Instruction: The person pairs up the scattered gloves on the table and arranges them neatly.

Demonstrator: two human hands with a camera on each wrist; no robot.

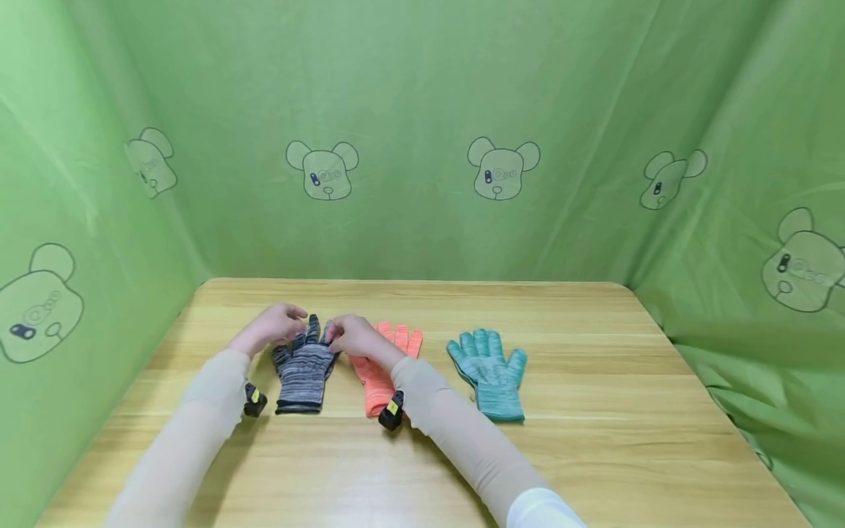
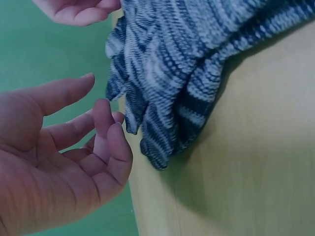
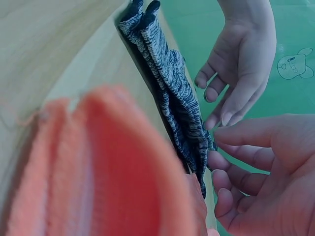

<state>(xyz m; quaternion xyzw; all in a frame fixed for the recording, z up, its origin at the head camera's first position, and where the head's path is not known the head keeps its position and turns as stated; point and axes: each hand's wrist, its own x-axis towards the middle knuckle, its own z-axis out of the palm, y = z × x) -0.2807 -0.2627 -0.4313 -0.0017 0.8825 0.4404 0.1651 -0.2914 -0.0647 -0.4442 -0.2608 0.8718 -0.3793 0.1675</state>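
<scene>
A grey-and-black striped knit glove lies on the table with its fingers pointing away from me and its dark cuff nearest. My left hand hovers at its finger end, fingers loosely bent; the left wrist view shows a gap between this hand and the glove. On the other side, my right hand pinches a fingertip of the grey glove between thumb and forefinger, as the right wrist view of that hand shows. Its forearm crosses over a coral-orange glove.
Right of the orange glove, a teal glove lies flat with its fingers spread. All of them are on a light wooden table. Green curtains with bear-head prints hang behind and at both sides. A small black device sits on my right wrist.
</scene>
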